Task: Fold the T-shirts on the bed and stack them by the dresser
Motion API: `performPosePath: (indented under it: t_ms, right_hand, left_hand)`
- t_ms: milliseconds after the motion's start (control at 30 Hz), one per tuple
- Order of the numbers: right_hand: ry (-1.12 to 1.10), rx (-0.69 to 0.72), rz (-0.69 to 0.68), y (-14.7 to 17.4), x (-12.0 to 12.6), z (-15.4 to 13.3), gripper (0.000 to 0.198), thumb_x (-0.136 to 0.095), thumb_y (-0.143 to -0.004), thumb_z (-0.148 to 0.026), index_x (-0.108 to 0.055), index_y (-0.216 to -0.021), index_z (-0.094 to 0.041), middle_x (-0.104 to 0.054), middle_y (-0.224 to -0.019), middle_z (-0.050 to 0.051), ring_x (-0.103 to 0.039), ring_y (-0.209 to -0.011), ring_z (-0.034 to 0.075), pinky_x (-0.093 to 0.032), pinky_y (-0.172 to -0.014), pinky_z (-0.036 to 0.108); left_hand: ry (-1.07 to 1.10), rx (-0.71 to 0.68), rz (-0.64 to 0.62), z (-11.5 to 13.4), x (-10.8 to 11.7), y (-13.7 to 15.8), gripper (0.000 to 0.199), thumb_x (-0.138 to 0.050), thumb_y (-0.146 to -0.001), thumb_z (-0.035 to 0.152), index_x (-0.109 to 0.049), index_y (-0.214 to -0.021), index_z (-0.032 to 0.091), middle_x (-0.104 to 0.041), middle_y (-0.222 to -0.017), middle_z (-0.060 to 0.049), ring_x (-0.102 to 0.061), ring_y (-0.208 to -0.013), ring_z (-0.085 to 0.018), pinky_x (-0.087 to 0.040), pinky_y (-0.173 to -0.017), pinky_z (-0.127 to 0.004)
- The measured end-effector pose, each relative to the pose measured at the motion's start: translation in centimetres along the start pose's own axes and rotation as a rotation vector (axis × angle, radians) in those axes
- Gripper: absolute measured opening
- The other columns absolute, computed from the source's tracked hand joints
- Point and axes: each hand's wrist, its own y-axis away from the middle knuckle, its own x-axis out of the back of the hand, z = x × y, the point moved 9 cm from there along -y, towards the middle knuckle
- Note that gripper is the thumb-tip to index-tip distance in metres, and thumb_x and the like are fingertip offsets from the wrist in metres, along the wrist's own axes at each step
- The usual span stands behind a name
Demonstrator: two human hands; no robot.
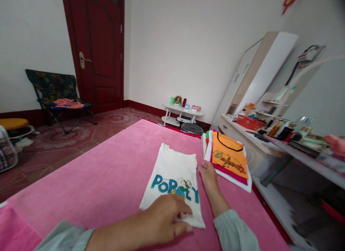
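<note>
A white T-shirt (176, 164) with blue "POPEYE" lettering and a cartoon figure lies folded into a narrow rectangle on the pink bed cover (107, 175). Over its lower end hovers or rests my left hand (169, 215), fingers loosely bent and apart, covering part of the print. My right hand (209, 173) is beside the shirt's upper right edge, its fingers stretched forward, between the shirt and a pile of folded clothes. On top of that pile lies an orange shirt (229, 154) with dark lettering; white, magenta and green layers show beneath it.
At the right stands a dressing table (239, 130) with a red basket (250, 122), bottles and a mirror. Beyond the bed are a low white stand (182, 109) and a dark round device (192, 128). A folding chair (58, 89) with clothing stands by the red door (99, 46).
</note>
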Motion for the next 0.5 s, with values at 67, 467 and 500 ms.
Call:
performPosePath:
  t_ms: [67, 467, 500]
  right_hand:
    - [0.058, 0.016, 0.057, 1.2, 1.2, 1.8, 0.040, -0.051, -0.064, -0.035, -0.060, -0.098, -0.015, -0.068, -0.097, 0.012, -0.064, -0.091, 0.026, -0.051, -0.081, 0.040]
    - [0.665, 0.451, -0.576, 7.6, -8.6, -2.0, 0.058, -0.035, -0.094, -0.044, -0.035, -0.144, -0.015, -0.027, -0.152, 0.011, -0.021, -0.141, 0.024, -0.019, -0.114, 0.047]
    - [0.716, 0.435, -0.603, 7.4, -8.9, -1.5, 0.061, -0.033, -0.094, -0.048, -0.030, -0.146, -0.016, -0.023, -0.154, 0.010, -0.016, -0.143, 0.024, -0.016, -0.114, 0.047]
  left_hand:
    - [0.000, 0.029, 0.010, -1.4, -0.5, -0.4, 0.020, -0.062, -0.080, 0.028, -0.070, -0.097, 0.022, -0.068, -0.087, -0.002, -0.062, -0.080, -0.016, -0.046, -0.073, -0.023]
    - [-0.617, 0.218, 0.045, -14.6, 2.4, -5.5, 0.064, -0.033, -0.092, 0.054, -0.031, -0.146, 0.020, -0.019, -0.156, -0.011, -0.013, -0.143, -0.028, -0.014, -0.115, -0.046]
    - [-0.635, 0.242, 0.050, -15.4, 2.6, -5.9, 0.065, -0.030, -0.092, 0.056, -0.028, -0.147, 0.020, -0.016, -0.156, -0.011, -0.011, -0.143, -0.028, -0.013, -0.115, -0.046]
